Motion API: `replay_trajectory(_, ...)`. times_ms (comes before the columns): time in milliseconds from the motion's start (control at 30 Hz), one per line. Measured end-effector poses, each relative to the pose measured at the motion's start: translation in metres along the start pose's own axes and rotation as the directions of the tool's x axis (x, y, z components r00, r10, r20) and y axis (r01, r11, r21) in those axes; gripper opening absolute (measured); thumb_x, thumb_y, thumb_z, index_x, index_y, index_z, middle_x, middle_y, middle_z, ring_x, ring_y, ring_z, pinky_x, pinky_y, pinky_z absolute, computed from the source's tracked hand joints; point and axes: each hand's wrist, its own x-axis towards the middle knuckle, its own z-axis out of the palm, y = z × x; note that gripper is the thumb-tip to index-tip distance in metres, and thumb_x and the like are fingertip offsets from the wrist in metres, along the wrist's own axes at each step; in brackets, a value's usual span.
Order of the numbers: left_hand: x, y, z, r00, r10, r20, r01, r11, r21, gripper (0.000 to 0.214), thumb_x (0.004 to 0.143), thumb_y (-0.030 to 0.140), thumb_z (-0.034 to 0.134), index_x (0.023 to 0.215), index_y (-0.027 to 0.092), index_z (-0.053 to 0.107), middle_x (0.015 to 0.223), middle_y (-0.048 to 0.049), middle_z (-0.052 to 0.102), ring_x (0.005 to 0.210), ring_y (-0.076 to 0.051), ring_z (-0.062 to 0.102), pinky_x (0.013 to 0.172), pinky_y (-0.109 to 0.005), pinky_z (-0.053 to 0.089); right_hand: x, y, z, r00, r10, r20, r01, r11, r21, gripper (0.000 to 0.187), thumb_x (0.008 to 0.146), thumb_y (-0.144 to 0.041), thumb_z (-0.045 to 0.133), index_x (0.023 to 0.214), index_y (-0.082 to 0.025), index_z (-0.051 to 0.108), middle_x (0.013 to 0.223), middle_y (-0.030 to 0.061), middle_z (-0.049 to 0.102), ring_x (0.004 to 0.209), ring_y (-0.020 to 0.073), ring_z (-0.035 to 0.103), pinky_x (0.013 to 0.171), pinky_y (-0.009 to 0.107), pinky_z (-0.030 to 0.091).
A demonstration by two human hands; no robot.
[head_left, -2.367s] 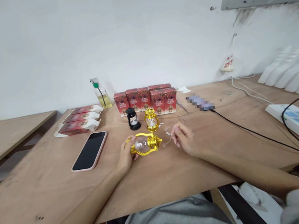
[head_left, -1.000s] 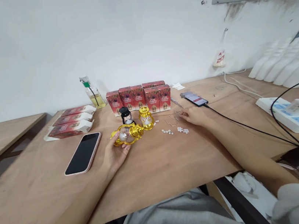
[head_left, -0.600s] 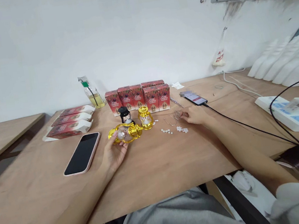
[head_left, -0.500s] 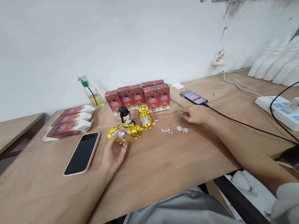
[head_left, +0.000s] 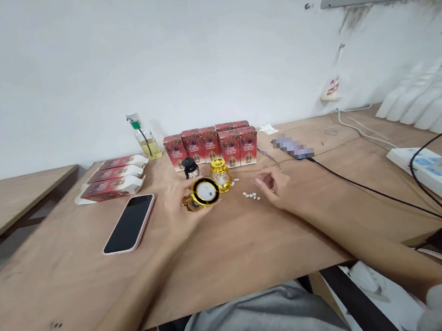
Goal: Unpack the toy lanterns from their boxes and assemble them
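My left hand (head_left: pixel 180 209) is wrapped round a small gold lantern (head_left: pixel 205 192), tipped so that its round base with a black ring and white centre faces me. Behind it stand a black lantern (head_left: pixel 190 165), partly covered, and a second gold lantern (head_left: pixel 221 176), upright. My right hand (head_left: pixel 275 185) is low over the table with thumb and fingers drawn together; whatever is between them is too small to make out. Just left of those fingers lie thin wire pieces (head_left: pixel 251 181) and several small white discs (head_left: pixel 250 196).
Red printed boxes (head_left: pixel 229 148) stand in a row behind the lanterns. More red boxes (head_left: pixel 113 187) lie at the left, near a phone (head_left: pixel 129 225) and a pump bottle (head_left: pixel 147 143). At right are a second phone (head_left: pixel 292 147), its black cable, and a white power strip (head_left: pixel 440 173).
My left hand has turned the gold lantern from lying sideways to base towards me. My right hand has moved left and nearer, now covering the white cut pieces. The view has shifted slightly.
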Motion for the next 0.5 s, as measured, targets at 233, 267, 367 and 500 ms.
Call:
replay_trajectory(233,-0.009,-0.031,-0.003,0.871,0.303,0.387,-0.445,0.822,0.357,0.033,0.068,0.032,0.072,0.100,0.029,0.066,0.094,-0.0067,0.066,0.100,-0.025,0.059,0.099,-0.044,0.035,-0.019,-0.049,0.024,0.968,-0.252,0.010,0.240,0.934,0.266,0.015,0.088,-0.035,0.055,0.089,-0.021,0.048,0.074,0.0004,0.058,0.052,0.0094,0.050,0.050,0.023,0.041)
replay_trajectory(267,-0.010,-0.035,-0.002,0.854,0.305,0.421,-0.472,0.797,0.378,0.033,0.070,0.032,0.071,0.102,0.029,0.066,0.095,-0.0070,0.067,0.101,-0.024,0.059,0.100,-0.045,0.034,-0.019,-0.051,0.026,0.959,-0.282,0.016,0.270,0.933,0.239,0.015,0.089,-0.035,0.053,0.089,-0.021,0.048,0.076,0.0014,0.059,0.054,0.0102,0.051,0.051,0.023,0.041)
replay_trajectory(367,-0.015,-0.038,0.003,0.810,0.307,0.499,-0.534,0.737,0.414,0.034,0.074,0.034,0.066,0.107,0.028,0.064,0.098,-0.0083,0.068,0.099,-0.024,0.060,0.098,-0.044,0.034,-0.019,-0.051,0.030,0.924,-0.382,0.025,0.377,0.918,0.121,0.016,0.091,-0.036,0.050,0.089,-0.020,0.050,0.082,0.0048,0.060,0.065,0.0130,0.056,0.057,0.025,0.044)
replay_trajectory(500,-0.020,-0.034,0.006,0.768,0.334,0.547,-0.588,0.705,0.396,0.034,0.077,0.035,0.065,0.110,0.028,0.063,0.098,-0.0086,0.068,0.096,-0.024,0.061,0.087,-0.040,0.034,-0.019,-0.049,0.034,0.864,-0.500,0.061,0.495,0.865,0.087,0.013,0.093,-0.031,0.046,0.088,-0.019,0.052,0.082,0.0043,0.059,0.066,0.0122,0.056,0.060,0.024,0.045)
